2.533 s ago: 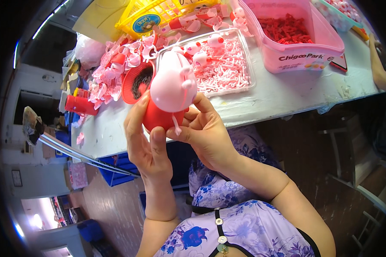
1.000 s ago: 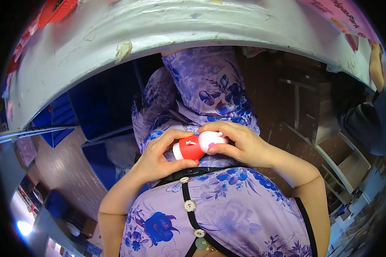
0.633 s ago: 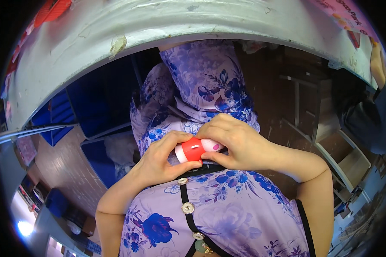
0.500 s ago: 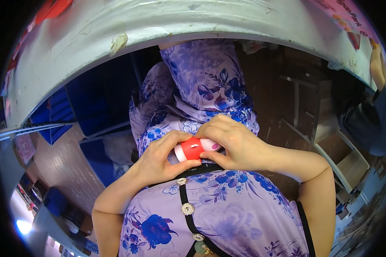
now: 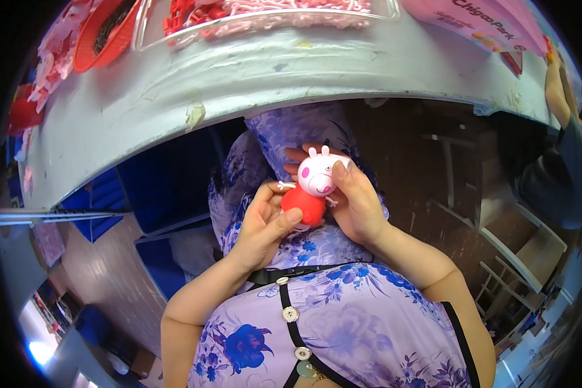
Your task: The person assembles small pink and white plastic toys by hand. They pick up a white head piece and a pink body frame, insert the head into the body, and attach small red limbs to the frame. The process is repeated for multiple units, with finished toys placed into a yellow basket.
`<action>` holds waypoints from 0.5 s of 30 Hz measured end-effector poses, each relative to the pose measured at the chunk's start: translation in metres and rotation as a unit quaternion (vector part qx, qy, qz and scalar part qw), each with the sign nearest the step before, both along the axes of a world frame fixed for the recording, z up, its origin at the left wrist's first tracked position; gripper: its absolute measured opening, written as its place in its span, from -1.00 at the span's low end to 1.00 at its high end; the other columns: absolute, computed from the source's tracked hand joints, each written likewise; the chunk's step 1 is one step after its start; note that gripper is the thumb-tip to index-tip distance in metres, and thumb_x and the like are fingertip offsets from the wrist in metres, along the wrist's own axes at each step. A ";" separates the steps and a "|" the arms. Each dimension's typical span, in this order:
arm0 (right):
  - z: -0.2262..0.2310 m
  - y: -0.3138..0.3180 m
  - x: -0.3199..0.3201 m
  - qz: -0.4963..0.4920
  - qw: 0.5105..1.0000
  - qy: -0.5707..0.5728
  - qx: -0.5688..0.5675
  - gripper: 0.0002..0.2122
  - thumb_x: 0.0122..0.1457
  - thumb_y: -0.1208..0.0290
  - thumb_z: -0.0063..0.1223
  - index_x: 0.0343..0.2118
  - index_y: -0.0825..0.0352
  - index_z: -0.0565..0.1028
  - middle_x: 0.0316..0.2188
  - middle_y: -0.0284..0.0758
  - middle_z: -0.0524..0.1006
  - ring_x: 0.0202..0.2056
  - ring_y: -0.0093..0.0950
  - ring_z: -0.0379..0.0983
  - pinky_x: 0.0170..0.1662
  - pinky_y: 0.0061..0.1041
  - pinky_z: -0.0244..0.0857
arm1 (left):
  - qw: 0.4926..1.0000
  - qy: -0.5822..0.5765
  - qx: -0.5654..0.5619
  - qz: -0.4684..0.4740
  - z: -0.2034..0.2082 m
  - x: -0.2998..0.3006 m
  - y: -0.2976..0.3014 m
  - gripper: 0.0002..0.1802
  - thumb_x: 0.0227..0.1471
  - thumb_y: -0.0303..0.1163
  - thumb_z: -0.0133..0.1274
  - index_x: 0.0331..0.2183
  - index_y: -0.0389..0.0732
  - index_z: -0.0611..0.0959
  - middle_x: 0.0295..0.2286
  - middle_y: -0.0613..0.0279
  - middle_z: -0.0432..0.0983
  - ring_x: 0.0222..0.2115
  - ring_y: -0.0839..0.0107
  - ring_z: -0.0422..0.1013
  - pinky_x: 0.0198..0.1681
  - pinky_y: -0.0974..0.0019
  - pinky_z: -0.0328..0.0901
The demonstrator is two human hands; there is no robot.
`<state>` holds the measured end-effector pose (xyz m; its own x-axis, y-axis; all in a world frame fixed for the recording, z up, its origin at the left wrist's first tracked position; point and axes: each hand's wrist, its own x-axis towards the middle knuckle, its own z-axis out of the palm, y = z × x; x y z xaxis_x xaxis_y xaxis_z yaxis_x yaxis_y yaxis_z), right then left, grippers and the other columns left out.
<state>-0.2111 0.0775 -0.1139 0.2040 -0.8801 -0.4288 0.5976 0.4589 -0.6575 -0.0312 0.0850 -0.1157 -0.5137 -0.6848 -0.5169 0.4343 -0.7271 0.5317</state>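
Note:
Above my lap I hold a small pig figure point(image 5: 306, 205) with a red body, a pale pink head with two ears, a pink cheek spot and thin pink arms. My left hand point(image 5: 265, 220) is closed around the lower red body, its thumb lying across the front near the base. Around the head is my right hand point(image 5: 357, 200), with its thumb pressed on the side of the face and its fingers behind. The figure stands roughly upright, its face turned toward me. My fingers hide its back and part of its base.
Ahead lies a pale worktable point(image 5: 252, 74) with a curved-looking near edge. On it are a clear tray point(image 5: 394, 11) of pink and red parts, a red basket point(image 5: 84, 52) and a pink bag point(image 5: 485, 26). Blue crates point(image 5: 155, 187) stand lower left, a wooden stool point(image 5: 530, 255) right. Another person's arm point(image 5: 555, 90) shows far right.
The figure has turned from lying sideways to upright with its face showing. Both hands have moved farther from my body, and more of the tabletop is in view.

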 end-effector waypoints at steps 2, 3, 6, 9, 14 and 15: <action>0.001 -0.002 -0.001 -0.019 1.000 -0.001 -0.012 -0.49 0.27 0.03 -0.15 0.10 0.36 0.23 0.08 -0.03 0.35 0.05 -0.28 0.37 0.14 -0.30 0.23 | 1.000 -0.008 -0.012 0.001 0.002 -0.007 -0.004 -0.52 0.06 -0.42 0.14 -0.04 -0.28 0.30 -0.12 0.08 0.39 -0.09 0.40 0.37 0.00 0.30 0.30; 0.004 -0.003 0.000 -0.029 0.999 -0.003 -0.016 -0.51 0.28 0.03 -0.17 0.08 0.36 0.25 0.07 -0.04 0.35 0.04 -0.29 0.38 0.13 -0.30 0.24 | 1.000 -0.012 -0.010 0.003 0.003 -0.008 -0.005 -0.51 0.06 -0.43 0.14 -0.04 -0.29 0.30 -0.13 0.07 0.41 -0.10 0.40 0.38 -0.01 0.30 0.31; 0.001 -0.001 0.003 -0.036 0.999 0.005 -0.015 -0.54 0.28 0.05 -0.15 0.04 0.36 0.28 0.02 -0.05 0.39 -0.01 -0.31 0.42 0.09 -0.31 0.29 | 0.998 -0.044 -0.039 -0.019 0.004 -0.010 -0.006 -0.52 0.03 -0.46 0.17 -0.05 -0.32 0.33 -0.17 0.06 0.44 -0.15 0.41 0.42 -0.05 0.33 0.34; -0.003 0.000 0.003 -0.029 0.999 -0.009 -0.013 -0.55 0.28 0.08 -0.12 0.03 0.37 0.29 0.00 -0.05 0.40 -0.03 -0.30 0.43 0.07 -0.31 0.32 | 0.985 -0.103 -0.112 -0.077 0.004 -0.009 -0.009 -0.53 0.00 -0.49 0.19 -0.07 -0.34 0.37 -0.21 0.06 0.48 -0.21 0.42 0.47 -0.09 0.35 0.38; -0.006 0.000 -0.001 -0.018 1.000 -0.016 -0.013 -0.58 0.28 0.11 -0.10 0.01 0.38 0.32 0.00 -0.04 0.40 -0.04 -0.29 0.44 0.05 -0.29 0.33 | 0.973 -0.145 -0.148 -0.104 0.005 -0.012 -0.015 -0.56 0.00 -0.52 0.18 -0.10 -0.37 0.40 -0.22 0.04 0.50 -0.22 0.43 0.48 -0.09 0.36 0.40; -0.007 0.000 -0.001 -0.014 1.000 -0.016 -0.017 -0.59 0.28 0.12 -0.10 0.01 0.38 0.32 0.00 -0.04 0.40 -0.03 -0.29 0.44 0.05 -0.29 0.33 | 0.973 -0.145 -0.150 -0.103 0.004 -0.012 -0.015 -0.56 -0.01 -0.52 0.19 -0.09 -0.37 0.40 -0.22 0.04 0.50 -0.21 0.43 0.48 -0.09 0.36 0.39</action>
